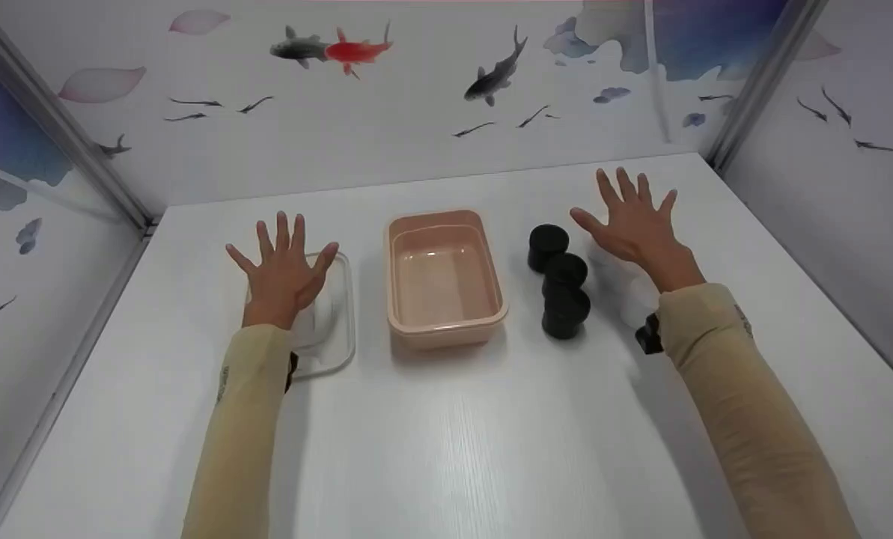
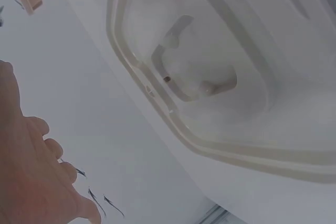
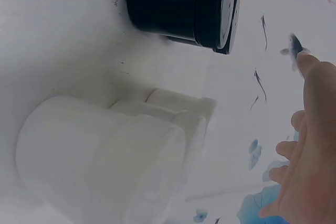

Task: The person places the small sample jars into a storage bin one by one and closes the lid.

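With fingers spread, my left hand [image 1: 280,281] is held over a pale plastic lid [image 1: 341,318], holding nothing. The left wrist view shows the lid's raised rim and a moulded recess in its middle. My right hand [image 1: 635,230], fingers also spread, is just beyond and to the right of three black lidded jars [image 1: 566,314]. White lidded jars [image 3: 100,156] stand below the right wrist, partly hidden by the arm in the head view. Between the hands sits a pink rectangular plastic bin [image 1: 446,329] with nothing inside.
The white table [image 1: 446,442] meets a printed back wall [image 1: 416,135] with painted fish. Side panels [image 1: 850,187] close it in at left and right, joined by metal corner posts [image 1: 760,82].
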The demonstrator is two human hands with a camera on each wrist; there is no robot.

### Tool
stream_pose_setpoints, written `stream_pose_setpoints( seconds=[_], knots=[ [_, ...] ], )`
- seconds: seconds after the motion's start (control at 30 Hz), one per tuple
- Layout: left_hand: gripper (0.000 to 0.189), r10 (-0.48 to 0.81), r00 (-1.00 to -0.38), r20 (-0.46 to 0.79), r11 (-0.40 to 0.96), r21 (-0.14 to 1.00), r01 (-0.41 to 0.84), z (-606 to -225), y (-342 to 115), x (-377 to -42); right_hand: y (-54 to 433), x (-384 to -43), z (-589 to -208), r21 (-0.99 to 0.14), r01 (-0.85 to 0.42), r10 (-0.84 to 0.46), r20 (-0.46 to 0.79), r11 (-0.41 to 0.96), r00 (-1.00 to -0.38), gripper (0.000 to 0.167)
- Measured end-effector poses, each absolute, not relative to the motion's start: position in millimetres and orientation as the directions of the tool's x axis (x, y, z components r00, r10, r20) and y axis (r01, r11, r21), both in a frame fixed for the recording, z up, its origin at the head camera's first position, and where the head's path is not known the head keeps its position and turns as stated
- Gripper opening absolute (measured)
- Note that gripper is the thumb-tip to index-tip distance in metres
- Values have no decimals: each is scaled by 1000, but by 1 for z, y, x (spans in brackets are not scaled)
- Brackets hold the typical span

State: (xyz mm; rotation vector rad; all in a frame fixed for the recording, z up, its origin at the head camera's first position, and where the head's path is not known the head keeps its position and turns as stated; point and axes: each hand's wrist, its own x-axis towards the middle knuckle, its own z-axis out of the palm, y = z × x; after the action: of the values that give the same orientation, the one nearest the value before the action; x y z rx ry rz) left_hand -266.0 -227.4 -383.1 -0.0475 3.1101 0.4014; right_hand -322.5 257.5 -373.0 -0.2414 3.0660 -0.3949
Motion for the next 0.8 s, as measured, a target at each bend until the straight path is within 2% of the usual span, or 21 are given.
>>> stream_pose_setpoints(
  seconds=[0.4,0.6,0.8],
  knots=[
    [85,-2,-1000,-13,966,259,-5,-379,-226,-263,261,-315,-368,-316,-163,-169,8,935,-986,94],
    [88,34,-999,-28,958,285,25,-377,-216,-261,265,-303,-365,-392,-185,-189,28,901,-982,91],
    [85,69,-997,-25,930,364,56,-380,-199,-253,271,-287,-365,-506,-188,-194,40,842,-980,90]
  ],
)
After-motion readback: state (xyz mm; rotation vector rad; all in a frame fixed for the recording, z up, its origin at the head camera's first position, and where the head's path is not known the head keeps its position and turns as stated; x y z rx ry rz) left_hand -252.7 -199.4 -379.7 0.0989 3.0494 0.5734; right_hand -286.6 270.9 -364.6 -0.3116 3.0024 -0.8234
